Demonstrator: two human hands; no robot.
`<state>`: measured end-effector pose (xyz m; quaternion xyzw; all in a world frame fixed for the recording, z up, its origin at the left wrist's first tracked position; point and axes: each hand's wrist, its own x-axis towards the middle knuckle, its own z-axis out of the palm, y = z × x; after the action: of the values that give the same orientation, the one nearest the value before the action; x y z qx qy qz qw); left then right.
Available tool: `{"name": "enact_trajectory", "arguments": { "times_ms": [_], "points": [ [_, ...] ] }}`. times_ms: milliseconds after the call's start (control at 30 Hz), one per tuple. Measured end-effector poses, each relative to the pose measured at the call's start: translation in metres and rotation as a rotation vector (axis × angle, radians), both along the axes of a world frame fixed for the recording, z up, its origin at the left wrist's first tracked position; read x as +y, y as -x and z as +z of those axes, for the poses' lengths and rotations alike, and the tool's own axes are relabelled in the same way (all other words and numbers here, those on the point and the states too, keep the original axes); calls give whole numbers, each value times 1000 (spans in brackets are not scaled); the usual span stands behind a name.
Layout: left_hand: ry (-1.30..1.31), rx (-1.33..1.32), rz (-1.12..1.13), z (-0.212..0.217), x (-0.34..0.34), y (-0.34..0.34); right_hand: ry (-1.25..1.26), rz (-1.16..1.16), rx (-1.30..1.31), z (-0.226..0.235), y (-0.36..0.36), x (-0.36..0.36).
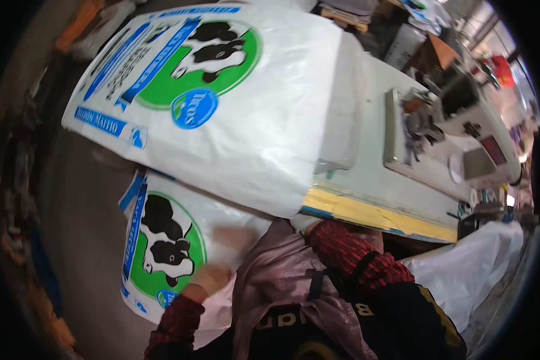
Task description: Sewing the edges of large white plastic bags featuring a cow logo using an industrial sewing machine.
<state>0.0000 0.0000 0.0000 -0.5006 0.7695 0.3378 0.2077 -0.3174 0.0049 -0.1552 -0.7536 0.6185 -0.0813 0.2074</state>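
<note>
A large white sack (pixel 270 120) printed with a cow's head in a green circle lies over the table's left part and hangs past its edge. Below it, another white sack (pixel 219 225) with the same cow print hangs beside my lap, its upper part covered by the first. My left hand (pixel 215 277) is over this lower sack, its fingers smeared by motion; whether it touches the sack cannot be told. At the near table edge, beside the upper sack's corner, my right hand (pixel 311 227) is mostly hidden, so its fingers do not show.
The pale table (pixel 369 162) has worn yellow tape along its near edge. A sewing machine (pixel 477 132) stands on it at the right. White sheeting (pixel 471 261) hangs below the table's right end. Piled goods (pixel 351 12) are at the back.
</note>
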Motion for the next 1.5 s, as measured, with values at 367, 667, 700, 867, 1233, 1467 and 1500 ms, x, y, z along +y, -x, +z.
{"name": "enact_trajectory", "arguments": {
  "times_ms": [367, 667, 700, 867, 1233, 1467, 1500],
  "points": [
    [1084, 316, 427, 108, -271, 235, -307, 282, -121, 145, 45, -61],
    [772, 654, 908, 117, -285, 217, -245, -243, -1397, 234, 96, -124],
    [829, 627, 806, 111, -271, 225, -145, -333, -1681, 212, 95, -141],
    [781, 781, 802, 117, -196, 231, -361, -579, -1234, 278, 64, -162],
    [1340, 520, 305, 291, -151, 165, -76, -391, -880, 255, 95, -95],
    [1729, 12, -104, 368, -138, 124, 237, -587, -963, 254, 105, -184],
    [1878, 162, -44, 382, -140, 137, 241, -578, -971, 260, 103, -183]
  ]
}}
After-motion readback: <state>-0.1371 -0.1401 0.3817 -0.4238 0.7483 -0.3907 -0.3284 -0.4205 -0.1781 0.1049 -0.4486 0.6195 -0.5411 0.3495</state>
